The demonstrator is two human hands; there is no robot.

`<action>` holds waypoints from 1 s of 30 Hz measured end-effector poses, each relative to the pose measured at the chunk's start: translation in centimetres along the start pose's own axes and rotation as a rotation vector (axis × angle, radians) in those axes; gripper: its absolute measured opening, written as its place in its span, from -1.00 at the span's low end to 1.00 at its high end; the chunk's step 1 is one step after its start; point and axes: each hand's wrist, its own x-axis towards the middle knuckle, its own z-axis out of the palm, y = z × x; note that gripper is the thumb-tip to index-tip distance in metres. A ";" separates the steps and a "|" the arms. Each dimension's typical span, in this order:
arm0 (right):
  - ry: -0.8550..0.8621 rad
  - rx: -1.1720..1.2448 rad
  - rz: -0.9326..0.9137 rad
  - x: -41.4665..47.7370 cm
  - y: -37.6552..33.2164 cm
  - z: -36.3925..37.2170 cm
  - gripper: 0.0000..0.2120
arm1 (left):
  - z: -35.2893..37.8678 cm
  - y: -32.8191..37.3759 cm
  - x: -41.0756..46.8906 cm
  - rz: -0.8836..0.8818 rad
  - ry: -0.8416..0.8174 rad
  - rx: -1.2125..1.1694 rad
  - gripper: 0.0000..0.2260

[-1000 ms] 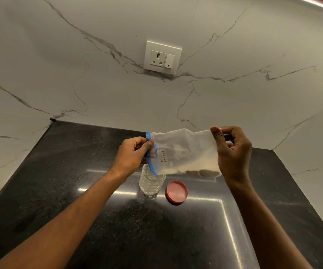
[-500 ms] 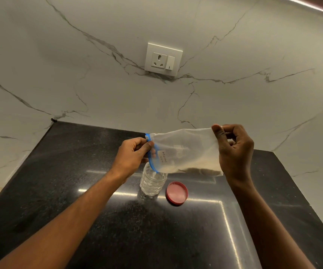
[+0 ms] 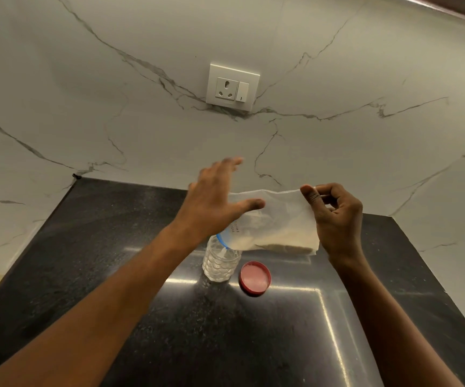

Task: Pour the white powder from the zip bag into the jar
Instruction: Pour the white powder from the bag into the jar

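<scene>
A clear zip bag (image 3: pixel 281 219) with a blue zip edge hangs on its side above the counter, white powder lying along its lower edge. Its blue mouth points down-left into the open top of a clear dimpled jar (image 3: pixel 220 263), which stands upright on the black counter. My right hand (image 3: pixel 334 216) pinches the bag's upper right corner. Fingers spread and straight, my left hand (image 3: pixel 214 202) hovers in front of the bag's left part and grips nothing; its thumb lies across the bag. It hides the bag's upper left.
A red lid (image 3: pixel 254 277) lies flat on the black counter (image 3: pixel 114 261) just right of the jar. A marble wall with a white socket plate (image 3: pixel 232 86) rises behind. The counter's left edge runs diagonally at the left.
My left hand has let go of the bag's blue zip edge and opened, lifting up and right. The bag's mouth has dropped down to the jar's opening. My right hand keeps its pinch.
</scene>
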 end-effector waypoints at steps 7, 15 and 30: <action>-0.092 0.091 0.034 0.3 0.3 -0.8 -0.83 | 2.7 5.7 4.2 0.142 -0.273 0.000 -0.83; -0.320 0.206 0.322 -2.8 4.0 -2.0 -0.40 | 3.6 5.5 4.2 0.116 -0.288 -0.117 -0.92; -0.143 0.324 0.338 -4.8 6.2 0.3 -0.83 | 1.8 -2.0 -2.3 -0.324 0.535 -0.644 -0.76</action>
